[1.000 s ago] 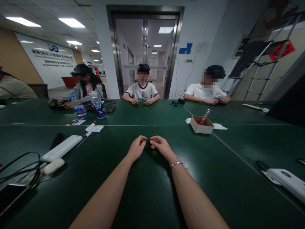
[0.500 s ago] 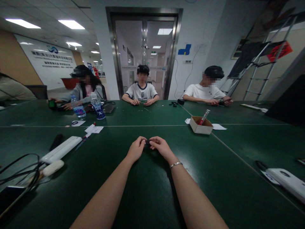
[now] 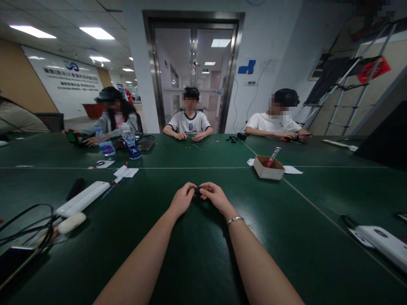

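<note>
Part: we hold a small black part above the table, between both hands.
Left hand: fingertips pinch its left end.
Right hand: fingertips pinch its right end.
Advice: we'd keep wrists low and squeeze evenly.

Before me: dark green table running far | far wall: steel-framed glass double door, white walls either side | far left: tan wall, white sign | overhead: lit ceiling panels | far right: folding ladder leaning.
</note>
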Action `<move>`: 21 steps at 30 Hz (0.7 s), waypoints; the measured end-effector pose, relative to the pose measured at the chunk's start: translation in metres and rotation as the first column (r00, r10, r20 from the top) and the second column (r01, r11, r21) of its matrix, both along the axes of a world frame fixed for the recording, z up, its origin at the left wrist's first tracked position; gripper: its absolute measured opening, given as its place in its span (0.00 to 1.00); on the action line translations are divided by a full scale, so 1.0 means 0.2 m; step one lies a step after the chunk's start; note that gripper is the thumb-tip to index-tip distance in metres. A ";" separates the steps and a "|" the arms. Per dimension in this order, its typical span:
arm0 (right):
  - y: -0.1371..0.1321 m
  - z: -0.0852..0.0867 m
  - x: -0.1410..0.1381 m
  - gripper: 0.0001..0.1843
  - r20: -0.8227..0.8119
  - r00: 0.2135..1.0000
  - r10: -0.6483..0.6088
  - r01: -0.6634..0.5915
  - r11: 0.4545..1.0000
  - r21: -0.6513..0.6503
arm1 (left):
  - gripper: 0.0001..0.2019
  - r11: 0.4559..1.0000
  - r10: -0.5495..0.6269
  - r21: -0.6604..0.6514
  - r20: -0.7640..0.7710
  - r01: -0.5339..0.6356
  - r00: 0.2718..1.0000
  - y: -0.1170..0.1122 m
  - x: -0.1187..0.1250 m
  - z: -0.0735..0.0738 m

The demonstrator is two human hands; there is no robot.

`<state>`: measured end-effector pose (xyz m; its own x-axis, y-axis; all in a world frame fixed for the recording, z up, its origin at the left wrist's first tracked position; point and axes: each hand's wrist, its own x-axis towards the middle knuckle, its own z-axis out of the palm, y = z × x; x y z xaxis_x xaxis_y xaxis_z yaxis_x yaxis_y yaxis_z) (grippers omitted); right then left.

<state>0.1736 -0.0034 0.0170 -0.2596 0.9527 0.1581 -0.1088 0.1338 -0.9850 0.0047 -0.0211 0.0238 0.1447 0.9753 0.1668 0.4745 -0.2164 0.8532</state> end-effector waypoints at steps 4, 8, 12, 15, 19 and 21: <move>0.00 0.00 0.00 0.18 0.009 1.000 0.003 -0.003 1.000 0.005 | 0.14 1.000 -0.016 -0.003 0.019 0.016 1.000 0.01 -0.01 -0.01; 0.00 0.00 0.00 0.18 0.007 1.000 -0.008 0.008 1.000 0.006 | 0.17 1.000 0.000 0.002 0.022 0.000 1.000 0.02 -0.01 -0.03; 0.00 0.00 0.00 0.18 0.006 1.000 -0.006 0.006 1.000 0.004 | 0.15 0.999 0.012 0.036 0.014 -0.012 1.000 0.02 -0.01 -0.03; 0.01 -0.01 0.00 0.19 -0.003 1.000 -0.006 0.006 1.000 -0.004 | 0.12 0.998 0.004 0.060 0.026 -0.005 1.000 0.01 -0.01 -0.01; 0.01 -0.01 0.00 0.19 -0.014 1.000 -0.001 0.001 1.000 0.000 | 0.13 0.999 -0.003 0.038 0.030 0.002 1.000 0.01 -0.01 -0.01; 0.01 -0.01 0.00 0.19 -0.014 1.000 0.002 -0.002 1.000 0.003 | 0.15 1.000 -0.005 0.018 0.011 0.005 1.000 0.01 -0.01 -0.01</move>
<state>0.1736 -0.0016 0.0155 -0.2594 0.9517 0.1642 -0.1227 0.1361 -0.9831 0.0031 -0.0195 0.0220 0.1481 0.9713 0.1861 0.4641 -0.2344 0.8542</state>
